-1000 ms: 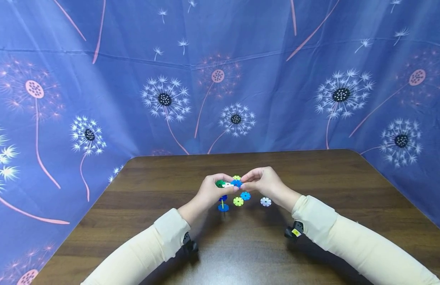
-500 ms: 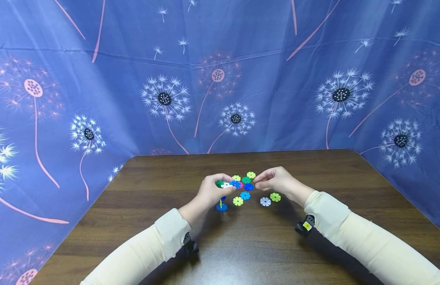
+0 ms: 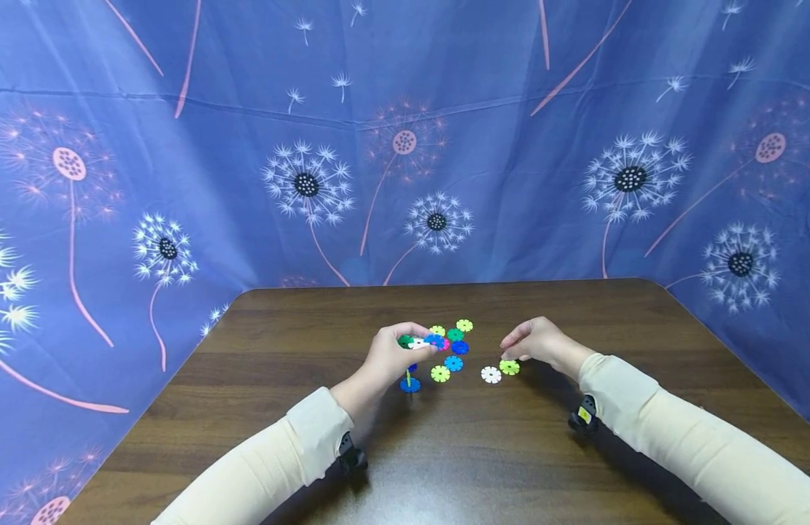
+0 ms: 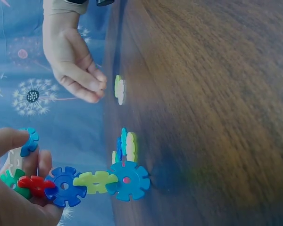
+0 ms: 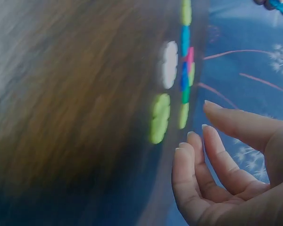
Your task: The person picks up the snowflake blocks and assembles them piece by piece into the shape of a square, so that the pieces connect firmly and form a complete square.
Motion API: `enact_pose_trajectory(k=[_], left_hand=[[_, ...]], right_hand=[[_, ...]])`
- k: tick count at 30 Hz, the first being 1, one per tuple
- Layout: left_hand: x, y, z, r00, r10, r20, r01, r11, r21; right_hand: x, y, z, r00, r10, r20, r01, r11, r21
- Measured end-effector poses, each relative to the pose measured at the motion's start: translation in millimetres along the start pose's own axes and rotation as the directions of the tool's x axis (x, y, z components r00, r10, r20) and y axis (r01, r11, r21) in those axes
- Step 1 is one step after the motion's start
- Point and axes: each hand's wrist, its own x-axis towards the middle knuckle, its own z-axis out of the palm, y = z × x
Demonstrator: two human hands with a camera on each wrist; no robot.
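Note:
My left hand [image 3: 391, 350] pinches a chain of interlocking notched discs above the table. In the left wrist view the chain runs through white, green, a red disc [image 4: 35, 186], a dark blue disc [image 4: 65, 187], a yellow-green disc [image 4: 96, 182] and a light blue disc [image 4: 128, 181]. Another light blue disc [image 4: 30, 141] sits at the fingertips; fingers hide part of the chain. My right hand [image 3: 542, 343] holds nothing, its fingers loosely bent with thumb apart. It hovers just above a loose yellow-green disc [image 3: 509, 367], beside a white disc [image 3: 491, 375].
Several loose discs lie mid-table between the hands, among them a light blue disc [image 3: 453, 363], a dark blue disc [image 3: 460, 348], a green disc [image 3: 455, 335] and a yellow-green disc [image 3: 440, 374]. Behind the wooden table [image 3: 300, 313] hangs a blue dandelion-print cloth [image 3: 496, 182].
My right hand has moved right, away from the chain, to above the yellow-green disc beside the white one. The left hand still holds the chain in nearly the same place.

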Motion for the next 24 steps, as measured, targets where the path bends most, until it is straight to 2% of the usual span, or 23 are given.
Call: enact_pose_trajectory(k=[3, 8, 18, 24], left_hand=[[-0.6, 0.6, 0.8, 1.000, -0.006, -0.001, 0.006, 1.000, -0.006], [-1.4, 1.0, 1.6, 1.000, -0.027, -0.005, 0.027, 1.000, -0.006], [-2.9, 3.4, 0.7, 0.999, -0.033, 0.006, 0.033, 0.999, 0.001], [-3.9, 4.6, -1.0, 0.999, -0.034, 0.014, 0.033, 0.999, 0.024]], right_hand=[[-0.9, 7, -2, 0.999, 0.030, -0.016, -0.031, 0.999, -0.036], [-0.9, 13, -3, 0.998, 0.065, 0.011, -0.064, 0.994, -0.088], [1.7, 19, 1, 1.000, 0.007, -0.011, -0.009, 0.979, -0.205], [1.4, 20, 2, 1.000, -0.012, -0.005, 0.011, 0.981, -0.191]])
